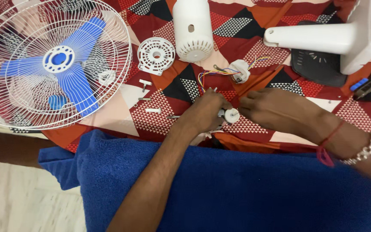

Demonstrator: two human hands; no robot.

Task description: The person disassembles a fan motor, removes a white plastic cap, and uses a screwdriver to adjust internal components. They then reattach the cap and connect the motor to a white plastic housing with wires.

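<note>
Holding a small white round part [231, 115] between both my hands, I work over the patterned cloth [159, 116]. My left hand [206, 112] is closed around it and hides most of it; my right hand [265, 107] pinches its edge with the fingertips. Coloured wires [211, 75] run from under my left hand to another white piece [239, 71]. The fan cage with blue blades [54, 62] lies at left, cut off by the frame. A blue towel [237, 189] covers my lap.
</note>
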